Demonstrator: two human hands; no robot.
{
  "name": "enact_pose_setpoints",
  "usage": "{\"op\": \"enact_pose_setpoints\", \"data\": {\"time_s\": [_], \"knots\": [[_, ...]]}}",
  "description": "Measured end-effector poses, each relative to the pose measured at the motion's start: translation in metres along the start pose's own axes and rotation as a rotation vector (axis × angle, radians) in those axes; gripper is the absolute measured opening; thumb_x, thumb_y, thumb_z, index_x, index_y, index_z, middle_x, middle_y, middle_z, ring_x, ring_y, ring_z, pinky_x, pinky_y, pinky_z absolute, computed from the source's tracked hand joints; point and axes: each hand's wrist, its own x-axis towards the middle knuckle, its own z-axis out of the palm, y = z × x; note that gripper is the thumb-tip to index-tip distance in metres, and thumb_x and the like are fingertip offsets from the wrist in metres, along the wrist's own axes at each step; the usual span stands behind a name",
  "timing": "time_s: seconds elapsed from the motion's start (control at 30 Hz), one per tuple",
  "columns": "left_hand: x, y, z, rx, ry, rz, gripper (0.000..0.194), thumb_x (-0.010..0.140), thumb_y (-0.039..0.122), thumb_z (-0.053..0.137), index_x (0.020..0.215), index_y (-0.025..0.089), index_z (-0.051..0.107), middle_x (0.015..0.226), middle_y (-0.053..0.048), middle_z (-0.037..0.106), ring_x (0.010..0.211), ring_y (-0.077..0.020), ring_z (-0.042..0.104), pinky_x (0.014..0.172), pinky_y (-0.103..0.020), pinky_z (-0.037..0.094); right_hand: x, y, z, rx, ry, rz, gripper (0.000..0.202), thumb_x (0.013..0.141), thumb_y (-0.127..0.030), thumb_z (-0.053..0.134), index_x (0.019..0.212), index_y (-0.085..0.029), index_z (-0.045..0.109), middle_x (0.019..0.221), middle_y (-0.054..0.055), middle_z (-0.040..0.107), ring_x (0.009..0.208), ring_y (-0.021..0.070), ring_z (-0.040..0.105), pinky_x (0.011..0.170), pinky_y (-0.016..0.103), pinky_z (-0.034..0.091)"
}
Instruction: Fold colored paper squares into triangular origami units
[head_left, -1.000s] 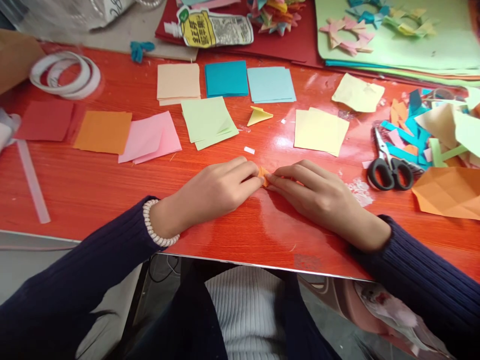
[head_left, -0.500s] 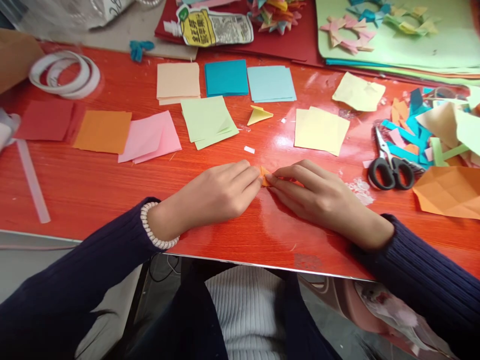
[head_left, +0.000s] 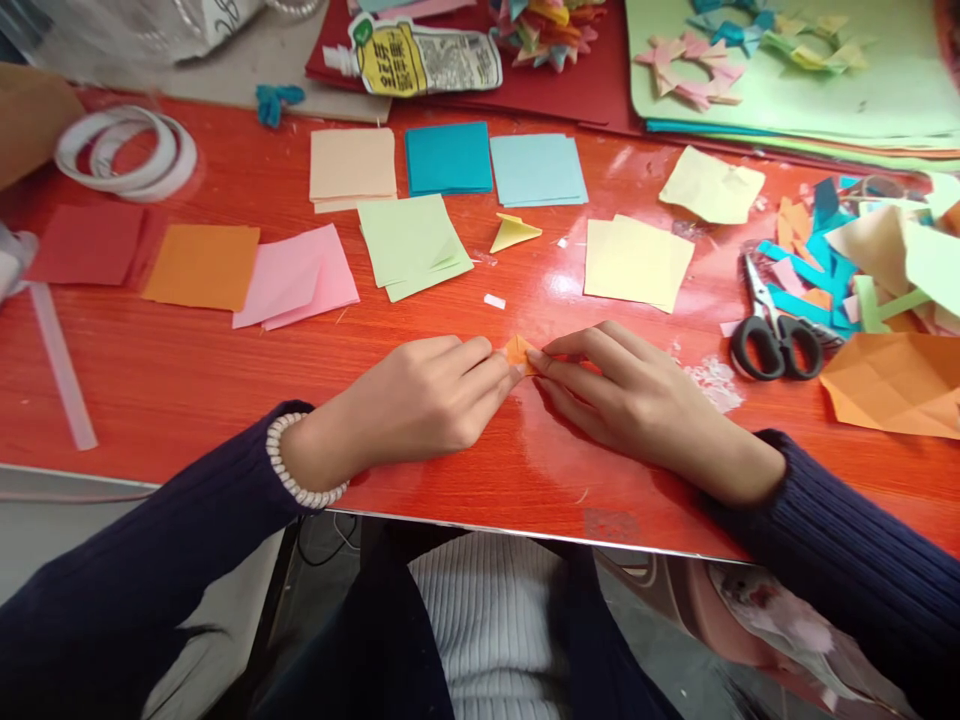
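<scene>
Between my fingertips is a small folded orange paper [head_left: 517, 350], low over the red table. My left hand [head_left: 427, 392] pinches its left side, and my right hand [head_left: 626, 395] grips its right side with thumb and index finger. The fingers cover much of the paper, so its full shape is hidden. Beyond the hands lies a small folded yellow paper piece [head_left: 514, 232]. Stacks of square paper surround it: light green [head_left: 412, 240], pale yellow [head_left: 637, 262], light blue [head_left: 537, 170], blue [head_left: 448, 158] and peach [head_left: 352, 165].
Black-handled scissors [head_left: 772, 335] lie at right beside paper scraps [head_left: 817, 265] and a creased orange sheet [head_left: 900, 385]. Pink [head_left: 296, 275], orange [head_left: 201, 265] and red squares [head_left: 86, 243] lie left, near tape rolls [head_left: 169, 165]. A pouch [head_left: 427, 60] and folded paper rings [head_left: 690, 70] are at the back.
My left fingertips have shifted slightly left and down, and more of the orange paper shows between the hands. My right hand stays nearly in place, still holding it.
</scene>
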Motion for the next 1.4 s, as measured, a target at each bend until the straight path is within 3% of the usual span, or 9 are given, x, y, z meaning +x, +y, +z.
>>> {"op": "enact_pose_setpoints", "data": {"time_s": [0.13,0.43,0.57,0.67,0.87,1.0,1.13,1.3,1.4], "knots": [[-0.001,0.0,0.001,-0.014,-0.019,0.034,0.025,0.09,0.008,0.04,0.102,0.008,0.061,0.11,-0.012,0.064,0.094,-0.0191,0.062,0.069,-0.03,0.052,-0.001,0.0,0.001,-0.066,0.007,0.007,0.017,0.087,-0.02,0.05,0.099,-0.014,0.061,0.087,0.011,0.06,0.082,0.0204,0.053,0.066,0.035,0.048],[-0.006,0.0,0.0,-0.148,-0.059,0.002,0.031,0.086,0.009,0.044,0.115,0.006,0.055,0.112,-0.012,0.064,0.103,-0.0238,0.058,0.087,-0.038,0.047,-0.003,0.0,-0.003,-0.159,0.022,0.002,0.027,0.087,-0.03,0.052,0.105,-0.014,0.063,0.076,0.007,0.056,0.069,0.0167,0.046,0.062,0.031,0.04],[-0.003,-0.002,0.0,-0.393,-0.029,-0.2,0.028,0.084,0.008,0.044,0.108,0.014,0.059,0.101,-0.004,0.067,0.097,-0.0193,0.057,0.084,-0.033,0.046,0.0,-0.001,-0.004,-0.135,-0.058,0.043,0.023,0.09,-0.025,0.048,0.101,-0.014,0.065,0.061,0.001,0.054,0.058,0.0138,0.046,0.058,0.03,0.035],[0.005,-0.003,0.006,-0.494,0.022,-0.45,0.018,0.089,0.021,0.048,0.101,0.013,0.059,0.091,-0.005,0.064,0.088,-0.0165,0.055,0.083,-0.03,0.045,0.001,-0.001,-0.003,-0.031,-0.065,0.067,0.023,0.09,-0.022,0.048,0.101,-0.011,0.064,0.064,0.002,0.06,0.058,0.0124,0.052,0.059,0.028,0.037],[0.02,0.0,0.009,-0.603,-0.172,-0.573,0.017,0.09,0.03,0.049,0.094,0.014,0.053,0.101,-0.007,0.049,0.098,-0.0179,0.047,0.088,-0.031,0.041,-0.002,0.002,-0.001,0.066,-0.031,0.175,0.025,0.091,-0.025,0.045,0.105,-0.015,0.063,0.074,0.004,0.066,0.064,0.0139,0.057,0.063,0.027,0.041],[0.025,0.002,0.006,-0.724,-0.204,-0.621,0.012,0.086,0.025,0.055,0.091,0.017,0.046,0.096,-0.003,0.049,0.091,-0.0151,0.049,0.081,-0.027,0.041,0.001,0.003,-0.004,0.245,0.013,0.375,0.025,0.09,-0.03,0.047,0.105,-0.016,0.061,0.078,0.004,0.064,0.061,0.0121,0.053,0.058,0.025,0.04],[0.03,0.001,0.004,-0.776,-0.217,-0.668,0.011,0.085,0.023,0.056,0.093,0.017,0.052,0.089,-0.001,0.053,0.082,-0.014,0.051,0.072,-0.027,0.041,0.004,0.003,-0.005,0.441,-0.039,0.412,0.021,0.085,-0.036,0.055,0.089,-0.016,0.062,0.074,0.002,0.052,0.062,0.0116,0.048,0.058,0.025,0.04],[0.046,0.002,0.002,-1.177,-0.018,-0.89,0.017,0.083,0.026,0.057,0.072,0.015,0.05,0.067,0.001,0.055,0.065,-0.0115,0.058,0.062,-0.025,0.045,0.006,0.006,-0.006,0.831,0.195,0.548,0.022,0.08,-0.035,0.061,0.093,-0.018,0.056,0.088,0.003,0.055,0.077,0.0133,0.053,0.068,0.027,0.044],[0.059,0.003,0.003,-1.432,0.117,-0.986,0.021,0.079,0.026,0.061,0.072,0.015,0.044,0.064,0.003,0.053,0.064,-0.012,0.063,0.061,-0.025,0.05,0.008,0.008,-0.011,1.1,0.187,0.615,0.023,0.08,-0.037,0.061,0.088,-0.016,0.057,0.082,0.002,0.059,0.071,0.0119,0.056,0.065,0.026,0.045]]}}
